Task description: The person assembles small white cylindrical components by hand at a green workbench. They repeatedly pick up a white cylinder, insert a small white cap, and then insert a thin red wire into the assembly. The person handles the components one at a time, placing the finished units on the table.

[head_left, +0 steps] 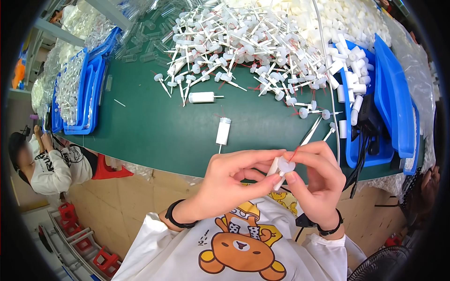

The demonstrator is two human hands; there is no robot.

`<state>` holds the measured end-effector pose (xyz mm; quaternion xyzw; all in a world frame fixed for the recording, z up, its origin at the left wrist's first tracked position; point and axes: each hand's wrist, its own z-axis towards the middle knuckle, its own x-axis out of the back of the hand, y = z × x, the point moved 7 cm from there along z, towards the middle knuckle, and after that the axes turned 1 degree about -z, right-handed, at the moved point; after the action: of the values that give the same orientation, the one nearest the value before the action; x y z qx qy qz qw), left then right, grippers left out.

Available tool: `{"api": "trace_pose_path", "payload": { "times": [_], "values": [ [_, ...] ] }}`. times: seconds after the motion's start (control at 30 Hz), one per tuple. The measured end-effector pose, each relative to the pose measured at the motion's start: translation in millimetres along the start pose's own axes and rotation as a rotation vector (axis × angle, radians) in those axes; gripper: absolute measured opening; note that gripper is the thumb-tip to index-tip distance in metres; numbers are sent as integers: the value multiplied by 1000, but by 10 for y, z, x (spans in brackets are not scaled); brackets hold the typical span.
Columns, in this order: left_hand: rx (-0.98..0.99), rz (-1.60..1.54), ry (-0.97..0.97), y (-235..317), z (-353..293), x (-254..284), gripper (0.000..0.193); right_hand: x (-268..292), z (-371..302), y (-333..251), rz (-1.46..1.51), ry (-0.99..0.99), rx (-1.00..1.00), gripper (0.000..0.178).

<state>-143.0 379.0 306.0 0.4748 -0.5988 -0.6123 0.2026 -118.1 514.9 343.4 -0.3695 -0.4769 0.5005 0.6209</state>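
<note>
Both my hands meet just in front of the green table's near edge (154, 161). My left hand (232, 180) pinches a small white plastic tube (274, 167) between thumb and fingers. My right hand (318, 175) holds a white round-capped piece (286, 166) with a thin red straw (294, 152) against that tube. Two assembled white tubes (223, 131) (202, 97) lie on the table beyond my hands.
A big heap of white capped stems with red straws (234, 42) covers the far table. White tubes fill a blue bin (384, 98) at right. Blue trays of clear parts (77, 93) stand at left. Another person (51, 166) sits low at left, by red stools (68, 213).
</note>
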Motion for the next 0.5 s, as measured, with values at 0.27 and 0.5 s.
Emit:
{"api": "trace_pose_path", "payload": {
  "times": [0.27,0.5],
  "values": [
    [-57,-37,53,13,-4,-17,35,27,-26,-50,-170,74,45,23],
    [-159,110,31,41,11,-21,26,19,-38,172,181,74,-70,17]
  ]
}}
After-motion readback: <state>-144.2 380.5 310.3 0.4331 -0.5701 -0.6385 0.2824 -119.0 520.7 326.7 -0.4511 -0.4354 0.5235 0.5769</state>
